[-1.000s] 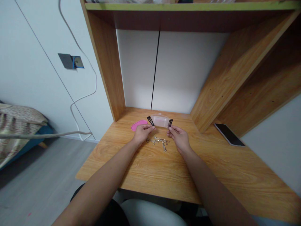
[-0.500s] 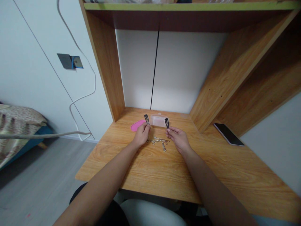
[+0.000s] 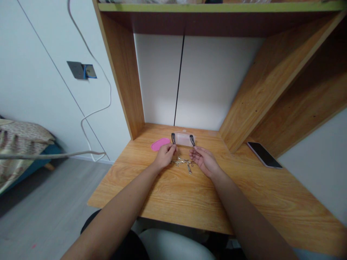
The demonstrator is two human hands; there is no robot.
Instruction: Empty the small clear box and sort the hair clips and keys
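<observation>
Between the fingertips of my left hand (image 3: 165,155) is a black snap hair clip (image 3: 173,138), its wide end pointing away from me. My right hand (image 3: 204,160) pinches another black hair clip (image 3: 192,139) in the same way. Both clips are in front of a clear plastic box (image 3: 183,139), one near each of its ends. On the tabletop between my hands lies a small pile of metal clips (image 3: 182,161), whose exact kind is too small to tell. A pink oval dish or lid (image 3: 159,144) rests just beyond my left hand.
A phone (image 3: 264,154) lies at the right on the wooden desk (image 3: 184,198). Wooden side panels and an overhead shelf (image 3: 217,7) enclose the back. A white cable (image 3: 110,90) hangs along the left wall near an opened socket (image 3: 82,70).
My left hand has moved slightly right, and its hair clip has turned more upright beside the clear box. The right hand's clip has tilted a little and shifted slightly down.
</observation>
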